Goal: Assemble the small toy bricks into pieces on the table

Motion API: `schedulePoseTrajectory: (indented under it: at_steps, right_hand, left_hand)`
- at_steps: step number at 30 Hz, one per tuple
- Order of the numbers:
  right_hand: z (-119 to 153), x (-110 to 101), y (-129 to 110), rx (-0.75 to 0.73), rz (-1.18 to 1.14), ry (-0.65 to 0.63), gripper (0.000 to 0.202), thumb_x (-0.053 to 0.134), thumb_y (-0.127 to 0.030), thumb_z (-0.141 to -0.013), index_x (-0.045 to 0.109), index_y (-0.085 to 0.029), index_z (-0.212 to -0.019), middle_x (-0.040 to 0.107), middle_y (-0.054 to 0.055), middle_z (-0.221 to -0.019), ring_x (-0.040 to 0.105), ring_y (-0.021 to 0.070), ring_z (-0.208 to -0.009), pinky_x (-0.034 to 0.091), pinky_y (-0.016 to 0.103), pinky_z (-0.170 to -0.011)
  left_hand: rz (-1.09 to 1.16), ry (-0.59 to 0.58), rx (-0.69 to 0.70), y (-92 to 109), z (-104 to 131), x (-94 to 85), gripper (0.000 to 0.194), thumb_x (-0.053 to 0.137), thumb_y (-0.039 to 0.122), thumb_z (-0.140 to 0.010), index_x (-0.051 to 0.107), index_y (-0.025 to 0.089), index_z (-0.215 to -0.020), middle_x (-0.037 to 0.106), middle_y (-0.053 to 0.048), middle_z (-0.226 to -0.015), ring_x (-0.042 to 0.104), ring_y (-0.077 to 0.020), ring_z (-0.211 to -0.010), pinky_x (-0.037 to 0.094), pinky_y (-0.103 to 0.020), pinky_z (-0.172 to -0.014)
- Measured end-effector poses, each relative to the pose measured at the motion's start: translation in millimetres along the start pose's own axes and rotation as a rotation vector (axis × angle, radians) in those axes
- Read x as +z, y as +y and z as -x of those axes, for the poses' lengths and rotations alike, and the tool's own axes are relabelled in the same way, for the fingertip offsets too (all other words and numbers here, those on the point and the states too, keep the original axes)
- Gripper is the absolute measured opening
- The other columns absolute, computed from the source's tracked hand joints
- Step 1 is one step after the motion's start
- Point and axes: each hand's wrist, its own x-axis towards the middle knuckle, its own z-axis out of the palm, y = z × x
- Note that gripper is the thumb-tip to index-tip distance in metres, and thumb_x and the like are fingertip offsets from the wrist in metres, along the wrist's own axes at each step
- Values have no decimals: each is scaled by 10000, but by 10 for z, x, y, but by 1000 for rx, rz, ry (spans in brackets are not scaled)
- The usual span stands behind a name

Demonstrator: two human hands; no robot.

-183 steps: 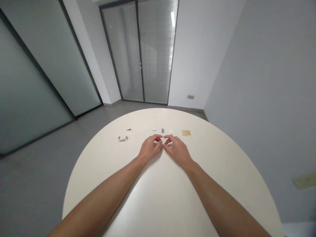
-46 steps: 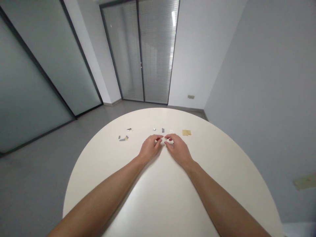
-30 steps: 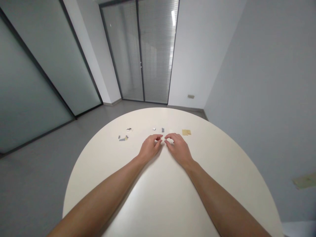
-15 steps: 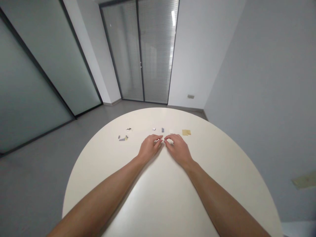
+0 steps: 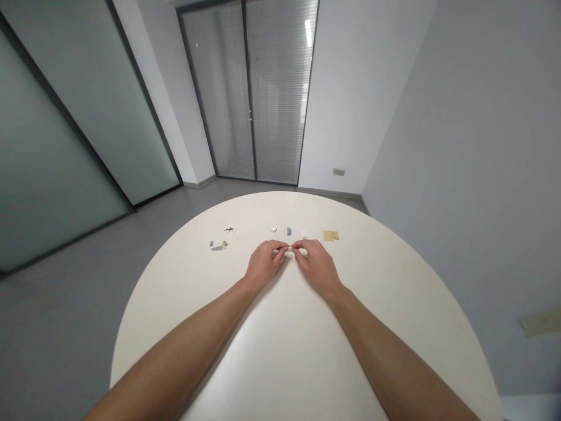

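Note:
My left hand (image 5: 265,258) and my right hand (image 5: 316,263) rest over the table with their fingertips almost meeting. Each pinches thumb against forefinger. Between the fingertips a tiny pale thing barely shows; its kind is too small to tell. Just beyond my hands lie a small grey-blue piece (image 5: 289,231) and a little cluster of shiny silvery bits (image 5: 274,230). A whitish scrap (image 5: 304,234) sits behind my right hand, and a flat yellow-tan square (image 5: 331,235) lies to the right of it.
The round white table (image 5: 280,351) carries several small dark bits (image 5: 228,230) at the far left. Nearer on that side are a grey strip (image 5: 217,248) and a few small grey and yellowish pieces. Glass doors (image 5: 276,105) and walls stand beyond the table.
The fingers of my left hand have closed from slightly apart into a pinch. My right fingertips have also drawn together. The pieces on the table have not moved.

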Motion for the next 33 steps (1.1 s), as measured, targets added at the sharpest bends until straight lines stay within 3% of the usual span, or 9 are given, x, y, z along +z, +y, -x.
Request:
schedulePoseTrajectory:
  at_steps: [12, 25, 33]
  right_hand:
    - [0, 21, 5, -1, -4, 7, 174, 483, -278, -976, 646, -234, -1019, 707, 58, -1020, 602, 237, -1025, 479, 403, -912]
    - [6, 34, 38, 11, -14, 14, 153, 560, -296, -941, 663, -243, -1041, 715, 52, -1029, 615, 232, -1042, 490, 401, -922]
    - [3, 15, 31, 7, -11, 25, 126, 552, -293, -949, 659, -255, -1004, 712, 50, -1008, 617, 238, -1025, 492, 405, -903]
  left_hand:
    - [1, 0, -17, 32, -2, -9, 193, 545, 281, -946, 716, 235, -1022, 757, -30, -985, 672, -197, -944, 520, -330, -890]
    - [5, 1, -42, 14, -8, 1, 218, 513, 241, -947, 712, 232, -1036, 748, -40, -1013, 666, -202, -963, 515, -348, -911]
    - [12, 9, -74, 42, 5, -4, 245, 492, 306, -969, 707, 237, -1065, 764, -35, -1000, 675, -213, -983, 508, -355, -920]
